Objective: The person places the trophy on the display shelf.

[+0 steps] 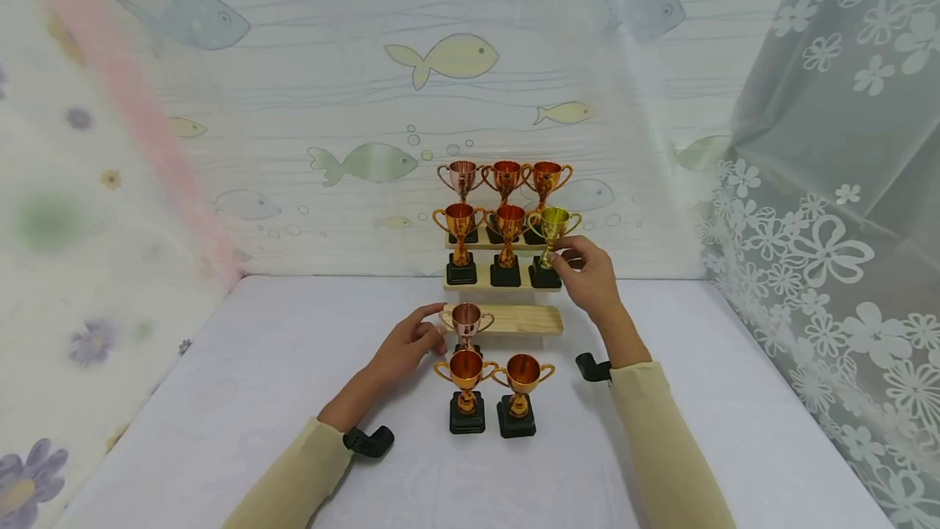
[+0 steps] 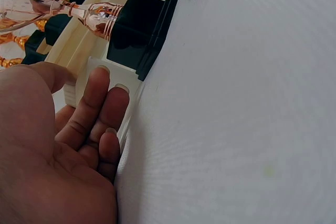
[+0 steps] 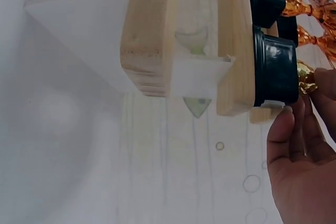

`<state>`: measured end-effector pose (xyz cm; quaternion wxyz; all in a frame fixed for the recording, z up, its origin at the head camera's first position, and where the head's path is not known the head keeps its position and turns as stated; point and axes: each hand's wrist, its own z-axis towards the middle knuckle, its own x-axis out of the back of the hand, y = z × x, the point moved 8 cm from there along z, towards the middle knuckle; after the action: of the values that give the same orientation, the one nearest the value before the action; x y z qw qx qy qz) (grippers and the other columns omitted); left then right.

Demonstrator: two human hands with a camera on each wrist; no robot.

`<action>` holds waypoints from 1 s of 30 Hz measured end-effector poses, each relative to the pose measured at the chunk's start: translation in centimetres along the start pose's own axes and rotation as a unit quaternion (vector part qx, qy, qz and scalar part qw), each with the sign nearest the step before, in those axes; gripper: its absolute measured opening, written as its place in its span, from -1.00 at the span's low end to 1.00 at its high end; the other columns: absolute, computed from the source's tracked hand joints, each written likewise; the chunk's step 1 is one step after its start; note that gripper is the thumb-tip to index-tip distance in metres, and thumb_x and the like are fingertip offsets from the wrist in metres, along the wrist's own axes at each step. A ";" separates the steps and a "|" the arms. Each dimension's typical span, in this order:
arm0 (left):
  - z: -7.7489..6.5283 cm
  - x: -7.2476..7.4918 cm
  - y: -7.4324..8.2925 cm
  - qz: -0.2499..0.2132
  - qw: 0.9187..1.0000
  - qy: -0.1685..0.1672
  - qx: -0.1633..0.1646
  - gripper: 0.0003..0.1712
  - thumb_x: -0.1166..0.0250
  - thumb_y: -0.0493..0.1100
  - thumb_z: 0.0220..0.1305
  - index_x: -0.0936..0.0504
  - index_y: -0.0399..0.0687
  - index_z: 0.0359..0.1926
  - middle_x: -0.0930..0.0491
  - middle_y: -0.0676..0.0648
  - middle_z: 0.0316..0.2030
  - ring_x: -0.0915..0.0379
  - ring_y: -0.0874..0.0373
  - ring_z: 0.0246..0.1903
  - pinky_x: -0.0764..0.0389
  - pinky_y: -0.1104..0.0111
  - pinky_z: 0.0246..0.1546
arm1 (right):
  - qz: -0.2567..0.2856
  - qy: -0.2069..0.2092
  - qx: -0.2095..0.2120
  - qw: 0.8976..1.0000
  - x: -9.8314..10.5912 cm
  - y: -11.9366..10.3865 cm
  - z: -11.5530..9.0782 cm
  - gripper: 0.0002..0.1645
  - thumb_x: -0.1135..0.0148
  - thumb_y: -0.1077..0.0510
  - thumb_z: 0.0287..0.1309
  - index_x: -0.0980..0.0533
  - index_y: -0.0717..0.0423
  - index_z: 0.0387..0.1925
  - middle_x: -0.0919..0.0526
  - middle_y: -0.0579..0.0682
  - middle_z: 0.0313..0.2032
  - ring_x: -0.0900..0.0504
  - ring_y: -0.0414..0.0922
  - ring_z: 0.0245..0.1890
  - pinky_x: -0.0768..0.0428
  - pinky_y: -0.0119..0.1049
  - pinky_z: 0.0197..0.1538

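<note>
My right hand (image 1: 590,277) pinches the stem of a yellow-gold trophy cup (image 1: 554,224) at the right end of the middle step. The cup's black base (image 3: 276,66) sits on that step's wood. At the lower left, my left hand (image 1: 402,349) holds the left end of the lowest wooden step (image 1: 514,319) of the display stand between thumb and index finger, its other fingers loosely bent. Just beside those fingers stands a rose-gold trophy cup (image 2: 100,17), on the table in front of the stand. Two orange-gold trophy cups (image 1: 467,370) (image 1: 522,374) stand nearer.
On the middle step are two more orange trophy cups (image 1: 460,223) (image 1: 508,223). Behind them, the top step carries a rose-gold cup (image 1: 463,176) and two orange ones. A white cloth (image 1: 294,333) covers the table; a fish-print curtain (image 1: 330,104) hangs behind.
</note>
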<state>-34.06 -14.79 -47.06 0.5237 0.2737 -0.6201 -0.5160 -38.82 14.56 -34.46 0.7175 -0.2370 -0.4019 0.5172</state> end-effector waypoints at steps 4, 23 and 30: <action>0.2 0.0 -0.5 0.009 1.000 0.010 -0.008 -0.41 -0.05 -0.04 0.56 -0.18 0.01 0.50 -0.68 -0.24 -0.29 -0.61 -0.14 -0.20 -0.50 0.04 -0.02 | 0.009 0.004 0.014 1.000 0.0 -1.8 -0.3 -0.77 -0.25 0.41 0.24 -0.59 0.45 -0.07 -0.64 0.37 -0.09 -0.62 0.25 -0.19 -0.54 0.01 -0.05; -0.2 0.0 0.1 0.018 1.000 0.022 0.002 -0.45 -0.10 0.02 0.53 -0.25 0.18 0.46 -0.68 -0.11 -0.33 -0.62 0.04 -0.25 -0.49 0.20 0.01 | 0.054 0.025 0.018 0.998 0.9 -2.9 -1.4 -0.74 -0.21 0.47 0.23 -0.51 0.55 -0.05 -0.58 0.44 -0.07 -0.57 0.29 -0.13 -0.53 -0.25 -0.01; -0.1 0.0 -0.2 0.011 1.000 0.022 -0.006 -0.44 -0.09 0.01 0.53 -0.24 0.13 0.46 -0.68 -0.14 -0.33 -0.62 0.00 -0.25 -0.50 0.17 -0.01 | 0.015 0.028 0.013 0.999 1.4 -3.5 -2.2 -0.85 -0.19 0.43 0.27 -0.51 0.49 -0.15 -0.59 0.32 -0.20 -0.58 0.05 -0.24 -0.51 -0.38 -0.12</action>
<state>-34.01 -14.88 -47.23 0.5448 0.2751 -0.6078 -0.5080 -34.87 14.78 -32.64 0.7236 -0.2477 -0.3716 0.5263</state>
